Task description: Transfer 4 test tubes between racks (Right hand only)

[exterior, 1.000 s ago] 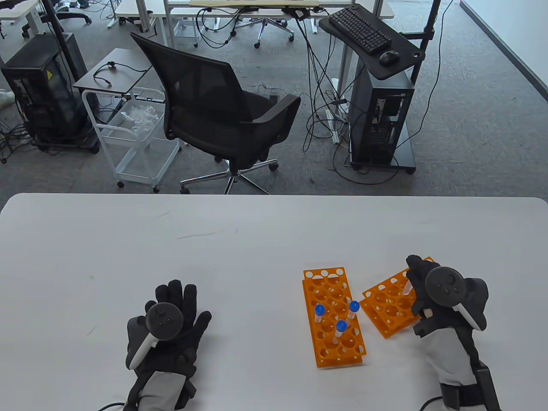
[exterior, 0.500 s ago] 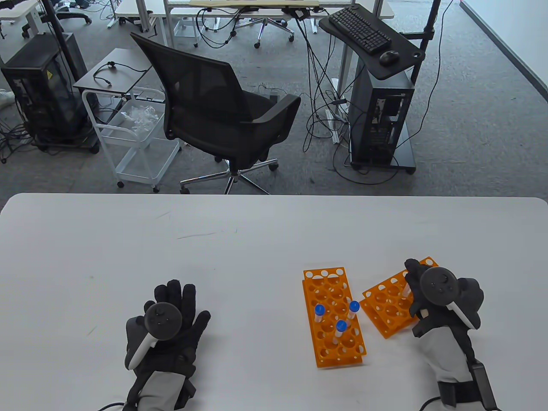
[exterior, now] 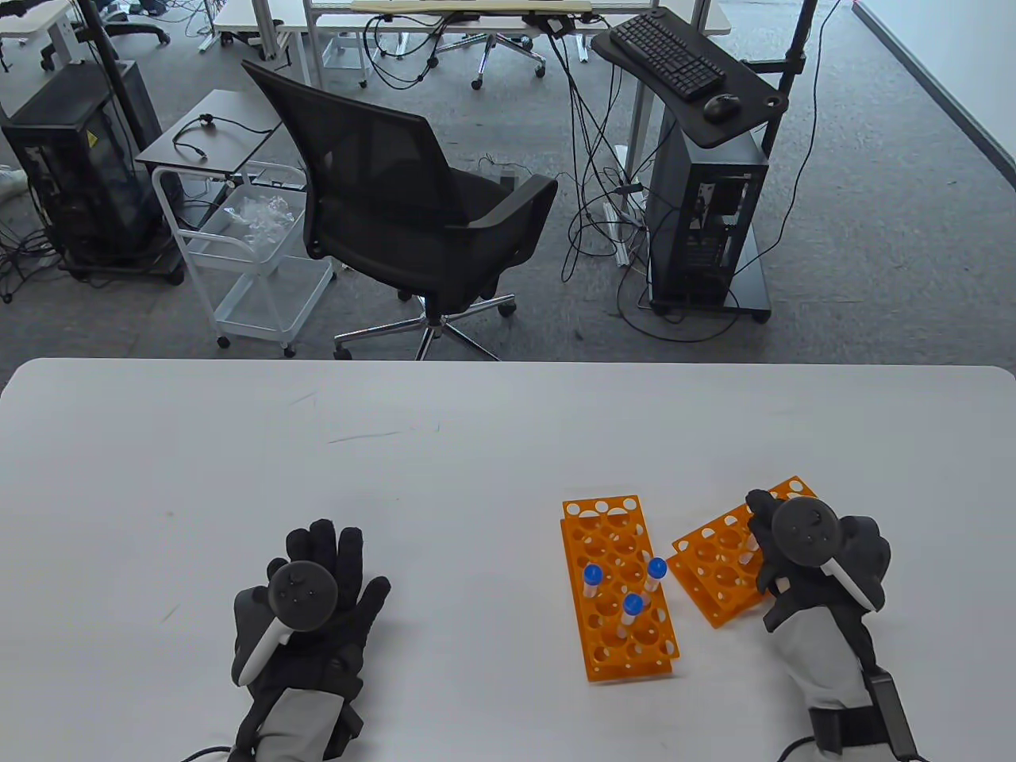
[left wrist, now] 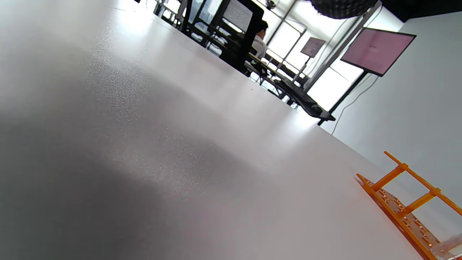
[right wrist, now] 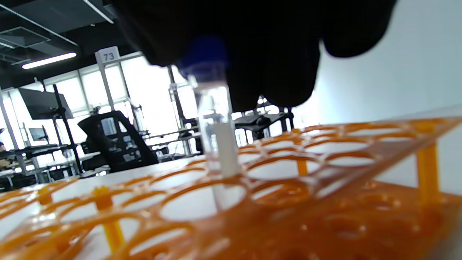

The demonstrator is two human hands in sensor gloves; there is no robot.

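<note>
My right hand (exterior: 802,556) hangs over the rack on my right (exterior: 722,567), fingers closed around the blue cap of a test tube (right wrist: 216,144) — the wrist view shows the clear tube upright, its lower end already passing through one of the round holes in the rack's top plate. I can't tell whether the tip has reached the bottom plate. My left hand (exterior: 305,603) lies flat on the table (exterior: 238,476) well off to the side, fingers spread, holding nothing, as the task wants.

Just left of my working hand stands the other rack (exterior: 617,587), with three blue-capped tubes (exterior: 633,613) upright in it.

I judge this to be the first of the four transfers, at the seating step. Next I need to keep the tube vertical, lower it until it rests, then loosen my fingers and lift straight up — so the cap doesn't catch and drag the tube or the light rack with it. Then I reach left for another tube.
</note>
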